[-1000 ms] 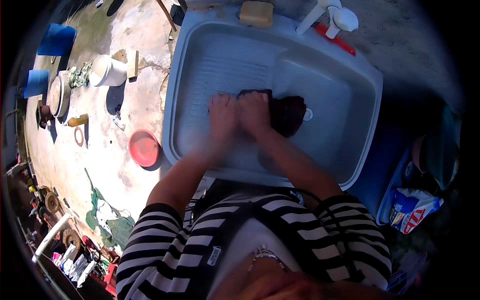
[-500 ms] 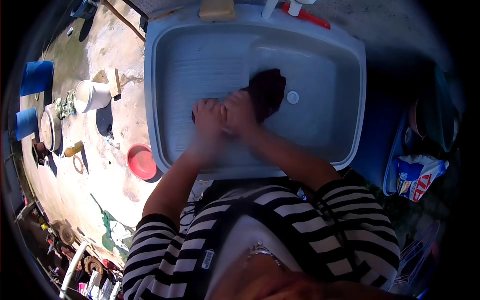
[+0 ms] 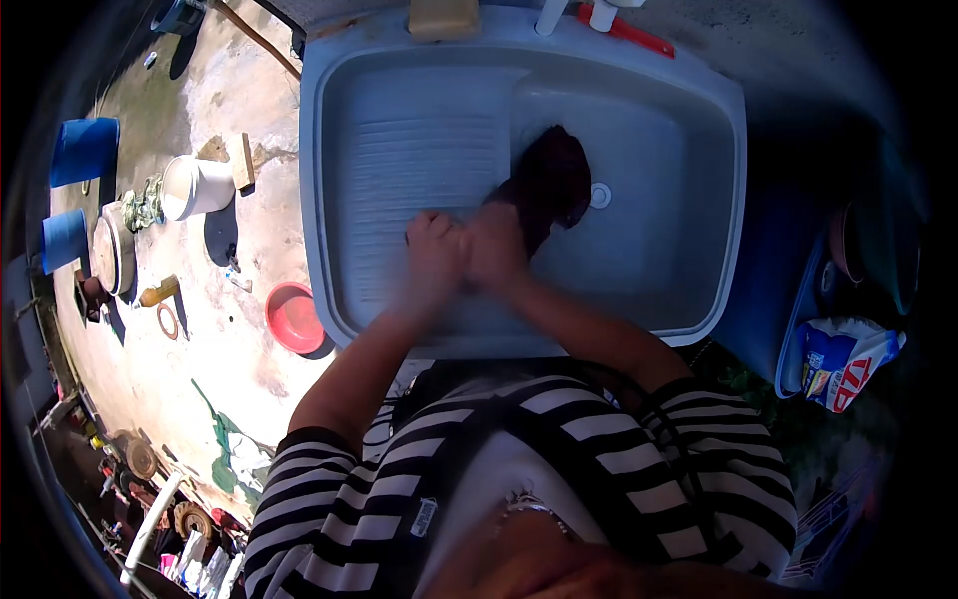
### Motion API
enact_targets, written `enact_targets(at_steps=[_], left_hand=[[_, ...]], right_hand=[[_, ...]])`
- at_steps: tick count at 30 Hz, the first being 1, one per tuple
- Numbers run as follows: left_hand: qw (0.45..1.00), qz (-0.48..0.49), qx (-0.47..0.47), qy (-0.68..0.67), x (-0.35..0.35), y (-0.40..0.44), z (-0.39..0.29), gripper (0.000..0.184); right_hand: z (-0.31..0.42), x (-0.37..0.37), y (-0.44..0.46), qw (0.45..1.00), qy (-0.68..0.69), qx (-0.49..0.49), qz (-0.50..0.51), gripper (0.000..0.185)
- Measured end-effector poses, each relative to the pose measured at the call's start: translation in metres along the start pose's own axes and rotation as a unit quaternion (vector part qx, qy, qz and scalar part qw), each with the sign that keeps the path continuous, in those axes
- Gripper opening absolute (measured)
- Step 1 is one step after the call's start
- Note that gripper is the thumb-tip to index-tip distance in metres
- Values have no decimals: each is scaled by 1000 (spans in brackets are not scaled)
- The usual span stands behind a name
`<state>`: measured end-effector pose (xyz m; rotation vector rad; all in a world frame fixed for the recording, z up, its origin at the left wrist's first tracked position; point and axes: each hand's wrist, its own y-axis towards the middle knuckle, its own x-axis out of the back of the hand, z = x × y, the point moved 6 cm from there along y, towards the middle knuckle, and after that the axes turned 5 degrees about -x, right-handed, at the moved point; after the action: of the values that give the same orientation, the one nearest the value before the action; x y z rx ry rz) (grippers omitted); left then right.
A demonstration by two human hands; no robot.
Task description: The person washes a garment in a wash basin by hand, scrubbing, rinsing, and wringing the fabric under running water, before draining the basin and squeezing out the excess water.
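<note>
A dark maroon cloth (image 3: 555, 185) hangs from my hands into the basin of the grey laundry sink (image 3: 634, 280), close to the white drain. My right hand (image 3: 495, 243) is closed around its bunched near end. Pressed against it on the left is my left hand (image 3: 435, 248), fingers curled over the cloth; little of the fabric shows there. Both hands are over the ribbed washboard part (image 3: 424, 150), near its border with the basin. Slight blur covers the hands and wrists.
On the sink's back rim are a yellowish block (image 3: 444, 18), a white tap (image 3: 602, 14) and a red-handled object (image 3: 639, 38). Left on the ground stand a red basin (image 3: 296, 317) and a white bucket (image 3: 197, 188). A printed plastic bag (image 3: 848, 361) is at the right.
My hands have shifted slightly nearer my body along the washboard, still gripping the cloth. The loose part of the cloth has stretched out more. The whole view has moved a little.
</note>
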<state>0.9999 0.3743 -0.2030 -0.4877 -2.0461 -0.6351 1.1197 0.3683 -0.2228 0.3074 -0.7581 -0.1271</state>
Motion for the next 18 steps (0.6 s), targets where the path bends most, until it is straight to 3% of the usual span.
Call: enact_targets(at_steps=[4, 8, 9, 11, 12, 13, 16, 17, 18], left_hand=[[993, -31, 74, 88, -25, 99, 54, 20], [972, -160, 58, 161, 8, 107, 32, 27], [966, -194, 59, 162, 23, 90, 17, 29], [976, -178, 109, -62, 14, 34, 18, 32], [982, -138, 96, -89, 7, 2, 5, 30], [985, -96, 85, -117, 0, -19, -5, 29], [1000, -2, 26, -15, -22, -7, 3, 26], [999, -10, 37, -4, -23, 14, 9, 24], [999, -19, 46, 6, -23, 45, 16, 22]], right_hand=[[-34, 8, 109, 991, -109, 2, -72, 14], [-30, 15, 104, 946, -263, -73, -176, 12], [-27, 17, 80, 970, -162, -83, -162, 11], [-19, 18, 20, 989, 14, -65, -129, 9], [-10, 19, -10, 990, 84, -48, -106, 8], [4, 21, -28, 993, 66, -44, -92, 7], [5, 9, -24, 1000, -20, -8, -2, 8], [-7, 6, 2, 1000, -25, 12, -1, 8], [-16, 10, 31, 998, -23, 28, -47, 19]])
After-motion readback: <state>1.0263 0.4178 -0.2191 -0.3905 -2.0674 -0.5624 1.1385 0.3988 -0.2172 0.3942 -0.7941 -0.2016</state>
